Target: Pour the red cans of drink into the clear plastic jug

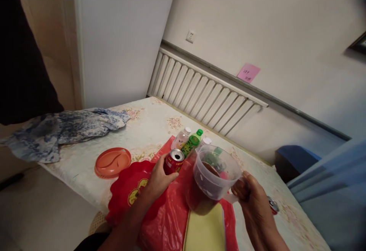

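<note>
My left hand [160, 178] is wrapped round a red drink can [173, 163], upright with its top opened. Closed on the handle of a clear plastic measuring jug [213, 175] is my right hand [249, 194]. The jug tilts a little and holds a brown liquid; it is raised above a yellow folder or pad [204, 228] and a red plastic bag [174, 213]. Just behind the can stand a clear bottle with a white cap [181, 138] and a green bottle [193, 142]. More bottles show blurred through and behind the jug.
A red scalloped tray [120, 190] lies left of the bag, near an orange divided dish [112, 162]. Blue-white cloth [82, 127] covers the table's left corner. Another can [273, 205] is right of my right hand. A radiator [200, 91] runs along the wall behind.
</note>
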The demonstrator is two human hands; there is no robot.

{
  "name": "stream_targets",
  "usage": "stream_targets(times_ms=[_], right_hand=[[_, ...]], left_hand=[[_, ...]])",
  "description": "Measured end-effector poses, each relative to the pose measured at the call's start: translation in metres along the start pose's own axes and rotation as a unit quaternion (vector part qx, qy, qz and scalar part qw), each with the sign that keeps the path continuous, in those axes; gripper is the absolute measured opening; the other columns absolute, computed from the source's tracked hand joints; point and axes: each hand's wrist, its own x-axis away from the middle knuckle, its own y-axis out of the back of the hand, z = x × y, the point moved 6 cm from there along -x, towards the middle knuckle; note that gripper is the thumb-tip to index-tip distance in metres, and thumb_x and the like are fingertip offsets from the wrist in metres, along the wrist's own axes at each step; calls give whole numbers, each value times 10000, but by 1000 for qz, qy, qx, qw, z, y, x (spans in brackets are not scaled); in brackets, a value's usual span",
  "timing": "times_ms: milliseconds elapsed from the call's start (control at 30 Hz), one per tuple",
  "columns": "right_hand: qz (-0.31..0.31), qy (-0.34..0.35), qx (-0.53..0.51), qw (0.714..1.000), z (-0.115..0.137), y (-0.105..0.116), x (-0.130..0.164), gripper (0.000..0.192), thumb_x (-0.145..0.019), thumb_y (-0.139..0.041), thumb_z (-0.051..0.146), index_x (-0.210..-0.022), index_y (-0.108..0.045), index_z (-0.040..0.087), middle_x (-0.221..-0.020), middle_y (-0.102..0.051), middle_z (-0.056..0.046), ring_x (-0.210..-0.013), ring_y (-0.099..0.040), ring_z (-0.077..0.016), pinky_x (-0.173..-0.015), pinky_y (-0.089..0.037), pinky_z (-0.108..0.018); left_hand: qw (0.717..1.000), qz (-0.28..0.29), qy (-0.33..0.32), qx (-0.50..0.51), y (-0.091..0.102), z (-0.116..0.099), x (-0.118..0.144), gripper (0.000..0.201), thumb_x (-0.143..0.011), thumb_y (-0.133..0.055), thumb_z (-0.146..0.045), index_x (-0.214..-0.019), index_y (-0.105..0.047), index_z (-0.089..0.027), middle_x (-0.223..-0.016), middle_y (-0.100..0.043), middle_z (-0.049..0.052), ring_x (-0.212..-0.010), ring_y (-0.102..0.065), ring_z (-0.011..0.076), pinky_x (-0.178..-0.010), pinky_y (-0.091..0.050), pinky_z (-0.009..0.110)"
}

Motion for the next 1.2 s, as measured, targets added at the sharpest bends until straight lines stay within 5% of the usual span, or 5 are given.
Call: stream_targets(times_ms=[433, 1200], right_hand=[[-29, -10, 220, 975, 31, 30, 14, 444, -834, -497, 500, -507, -357, 233, -459, -342, 39, -441, -355, -130, -427, -251, -285], [61, -31, 281, 957, 35, 37, -17, 537, -756, -574, 594, -433, -352, 227, -394, -331, 51, -389, -273, -91, -403, -240, -250]], left_hand=[[993, 111, -49, -6, -31, 5, 10, 642, -589, -693, -82, -1191, -516, -217, -1190, -621, 64, -1113, -576, 248, -987, -431, 398], [989, 134, -59, -4, -36, 4, 14, 639, -567, -707, -75, -1165, -547, -230, -1172, -636, 52, -1088, -588, 256, -967, -446, 385]])
